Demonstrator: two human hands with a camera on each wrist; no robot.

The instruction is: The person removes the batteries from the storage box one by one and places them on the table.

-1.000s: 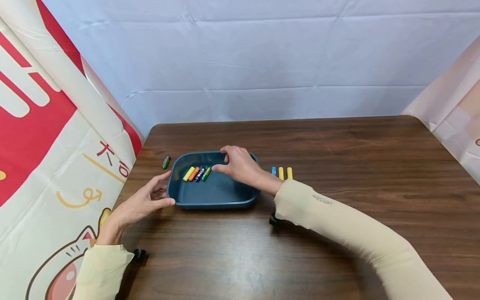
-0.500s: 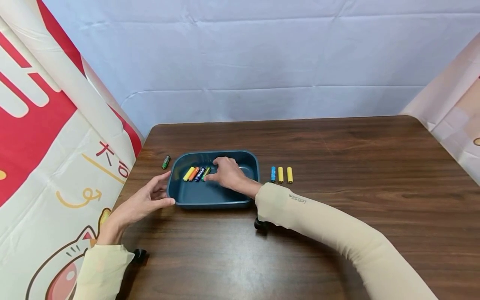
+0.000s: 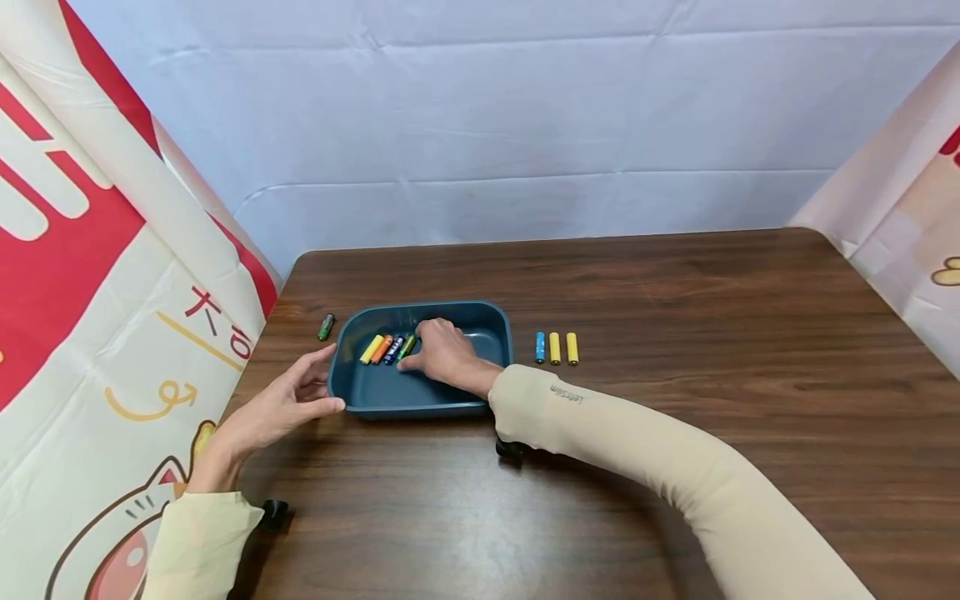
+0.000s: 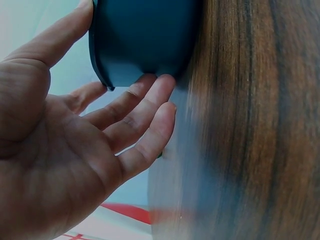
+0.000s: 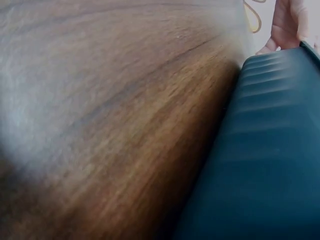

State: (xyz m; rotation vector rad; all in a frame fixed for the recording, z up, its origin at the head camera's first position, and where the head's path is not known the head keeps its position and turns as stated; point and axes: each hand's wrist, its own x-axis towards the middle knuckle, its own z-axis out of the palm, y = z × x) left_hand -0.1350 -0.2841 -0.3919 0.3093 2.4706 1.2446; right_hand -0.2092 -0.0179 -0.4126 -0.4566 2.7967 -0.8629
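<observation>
Two hands at a dark teal plastic tray on a wood-grain table.

Far left hangs a creased printed cloth in red and cream; beside it a small green battery lies alone on the tabletop. The left hand cups the tray's rounded left corner, fingers relaxed and slightly spread, thumb on the rim, fingertips touching the smooth outer wall. Inside the tray lie yellow, orange, dark blue and green cylindrical batteries side by side. The right hand rests in the tray, fingers curled down at the green one; whether it pinches it cannot be told. Right of the tray stand in a row one blue and two yellow batteries.
</observation>
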